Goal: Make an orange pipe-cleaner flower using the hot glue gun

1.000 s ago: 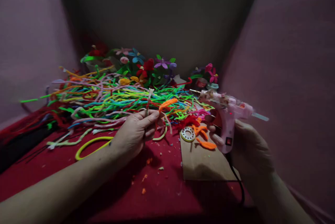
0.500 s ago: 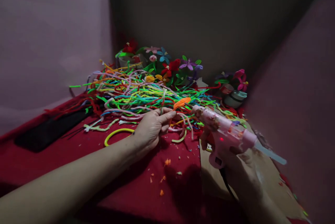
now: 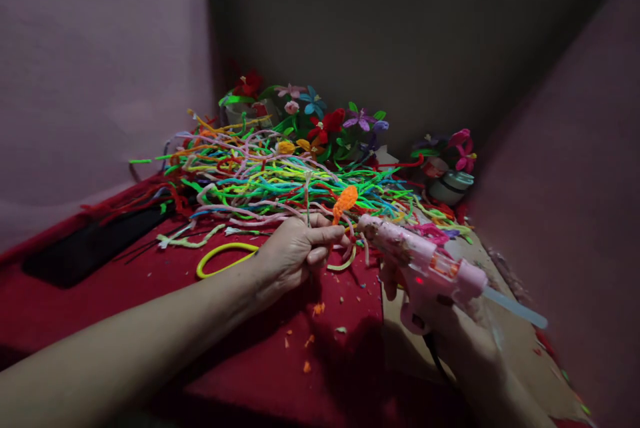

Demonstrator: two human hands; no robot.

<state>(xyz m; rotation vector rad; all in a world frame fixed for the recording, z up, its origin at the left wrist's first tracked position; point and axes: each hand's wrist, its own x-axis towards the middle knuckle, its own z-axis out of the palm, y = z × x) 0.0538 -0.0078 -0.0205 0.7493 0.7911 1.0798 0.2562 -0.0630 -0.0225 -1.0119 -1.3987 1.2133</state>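
My left hand (image 3: pixel 293 248) pinches the lower end of an orange pipe-cleaner petal (image 3: pixel 346 201) between thumb and finger. A thin stem with a pale tip (image 3: pixel 307 191) also sticks up from this hand. My right hand (image 3: pixel 457 331) is wrapped round the handle of a pink hot glue gun (image 3: pixel 407 245), whose red light is on. From the gun's back end juts a translucent glue stick (image 3: pixel 517 308). The nozzle points left, close to the base of the petal; whether they touch I cannot tell.
A heap of coloured pipe cleaners (image 3: pixel 260 175) covers the back of the red cloth (image 3: pixel 240 335). Behind it stand pipe-cleaner flowers (image 3: pixel 325 127). A black flat object (image 3: pixel 90 248) and a yellow ring (image 3: pixel 220 251) lie left. Cardboard (image 3: pixel 410 355) is under the gun; orange scraps (image 3: pixel 307 367) lie in front.
The orange petal has tilted more upright, turning in my left fingers. My right hand has brought the glue gun slightly lower and to the left, its nozzle going from the petal's tip towards its base.
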